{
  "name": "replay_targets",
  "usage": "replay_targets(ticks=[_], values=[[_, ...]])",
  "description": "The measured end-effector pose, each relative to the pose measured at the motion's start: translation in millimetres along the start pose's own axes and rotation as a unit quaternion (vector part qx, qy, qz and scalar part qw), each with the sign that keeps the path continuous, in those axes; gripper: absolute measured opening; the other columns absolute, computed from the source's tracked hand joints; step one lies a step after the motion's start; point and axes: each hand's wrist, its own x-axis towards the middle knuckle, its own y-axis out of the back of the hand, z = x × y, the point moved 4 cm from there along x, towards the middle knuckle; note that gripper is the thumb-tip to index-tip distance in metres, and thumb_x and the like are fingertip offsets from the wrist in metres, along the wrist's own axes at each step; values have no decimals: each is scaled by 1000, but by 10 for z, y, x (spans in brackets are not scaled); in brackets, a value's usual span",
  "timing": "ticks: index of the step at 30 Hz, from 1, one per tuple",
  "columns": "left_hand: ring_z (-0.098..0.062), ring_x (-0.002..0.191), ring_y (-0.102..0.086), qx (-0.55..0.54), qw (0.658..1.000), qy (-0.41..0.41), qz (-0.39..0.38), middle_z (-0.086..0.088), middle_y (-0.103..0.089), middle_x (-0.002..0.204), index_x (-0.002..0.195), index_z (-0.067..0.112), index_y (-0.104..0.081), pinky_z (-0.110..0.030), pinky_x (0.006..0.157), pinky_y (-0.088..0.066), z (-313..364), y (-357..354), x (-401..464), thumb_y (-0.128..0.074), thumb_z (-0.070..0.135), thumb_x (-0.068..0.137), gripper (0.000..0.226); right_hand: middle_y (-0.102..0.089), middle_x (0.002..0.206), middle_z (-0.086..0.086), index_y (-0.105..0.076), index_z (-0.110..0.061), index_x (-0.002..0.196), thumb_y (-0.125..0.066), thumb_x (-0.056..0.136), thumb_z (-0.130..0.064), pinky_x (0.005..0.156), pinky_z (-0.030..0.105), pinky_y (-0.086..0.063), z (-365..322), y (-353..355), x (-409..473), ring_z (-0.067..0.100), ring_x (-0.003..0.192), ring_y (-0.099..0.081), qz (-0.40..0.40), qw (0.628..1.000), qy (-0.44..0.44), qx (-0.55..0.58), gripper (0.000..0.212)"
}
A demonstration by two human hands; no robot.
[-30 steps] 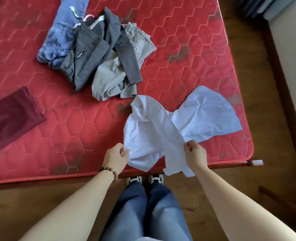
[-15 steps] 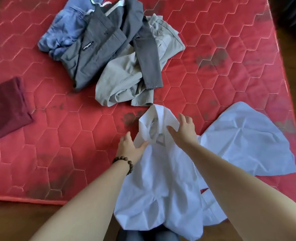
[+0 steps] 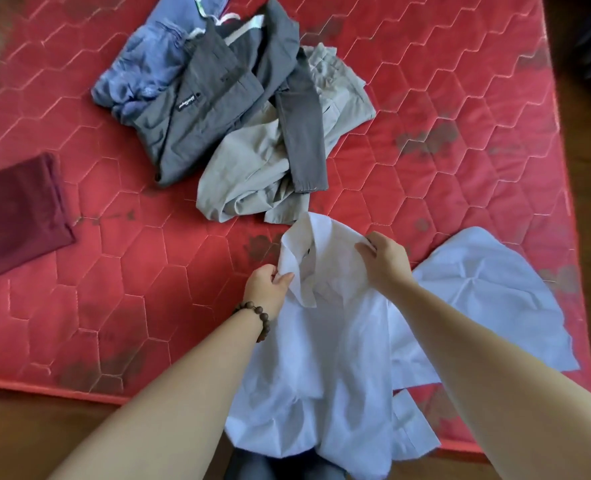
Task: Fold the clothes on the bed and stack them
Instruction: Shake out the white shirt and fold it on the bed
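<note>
A white collared shirt [image 3: 335, 358] lies crumpled at the near edge of the red mattress [image 3: 114, 289], its hem hanging over the edge. My left hand [image 3: 268, 287], with a bead bracelet at the wrist, pinches the left side of the collar. My right hand [image 3: 384, 259] grips the collar's right side. One sleeve or panel of the shirt spreads out to the right. Farther back lies a loose pile: a blue garment [image 3: 145, 74], a dark grey shirt [image 3: 218, 98] and a light grey-beige garment [image 3: 252, 171].
A folded maroon garment [image 3: 17, 216] lies at the left side of the mattress. Wooden floor [image 3: 27, 431] shows below the mattress edge, and my dark trousers [image 3: 270, 465] under the shirt's hem. Dark furniture stands at the far right.
Both hands went from the shirt's lower edges up to its collar. The left now pinches the collar's left side and the right grips the right side; the shirt lies spread nearer the bed's edge.
</note>
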Motion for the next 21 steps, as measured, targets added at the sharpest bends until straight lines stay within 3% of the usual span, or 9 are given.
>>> replay_targets(ticks=[3, 7, 9, 14, 17, 21], values=[[-13, 51, -26, -17, 999, -43, 7, 1, -29, 55, 57, 14, -27, -18, 44, -27, 572, 281, -259, -61, 13, 89, 47, -36, 56, -3, -33, -14, 62, -54, 93, -14, 50, 29, -23, -256, 586, -218, 20, 59, -32, 43, 998, -4, 34, 38], [-14, 54, -28, -46, 995, -94, 11, 1, -32, 57, 61, 12, -34, -21, 48, -23, 1393, 851, -599, -62, 17, 89, 40, -30, 55, -4, -27, -17, 60, -56, 93, -16, 51, 31, -23, -720, 1541, -471, 19, 59, -28, 78, 996, 10, 50, 44], [-15, 55, -29, -54, 990, -129, 19, 2, -31, 57, 61, 12, -35, -27, 51, -25, 1862, 1204, -785, -63, 18, 89, 40, -32, 55, -3, -32, -14, 60, -58, 92, -18, 48, 26, -24, -1010, 2070, -561, 19, 58, -30, 92, 994, 29, 43, 41], [-13, 53, -23, -40, 965, -254, 59, 2, -25, 57, 60, 15, -30, -21, 45, -22, 3041, 2065, -1328, -65, 16, 88, 45, -44, 58, 0, -50, -14, 61, -59, 92, -24, 52, 29, -31, -1810, 3270, -895, 16, 58, -38, 143, 981, 105, 75, 34], [-12, 54, -27, -28, 940, -330, 76, 2, -29, 58, 65, 11, -40, -22, 49, -22, 3584, 2485, -1662, -65, 19, 88, 35, -64, 76, 10, -69, -12, 84, -59, 93, -26, 60, 28, -43, -2175, 3781, -1150, 17, 67, -53, 182, 969, 134, 98, 19], [-14, 60, -36, -30, 909, -402, 106, -2, -42, 66, 81, 6, -54, -20, 50, -27, 4067, 3004, -2085, -63, 18, 90, 17, -67, 76, 5, -71, -16, 86, -60, 92, -29, 64, 31, -48, -2532, 4218, -1468, 20, 68, -59, 231, 949, 170, 132, 18]])
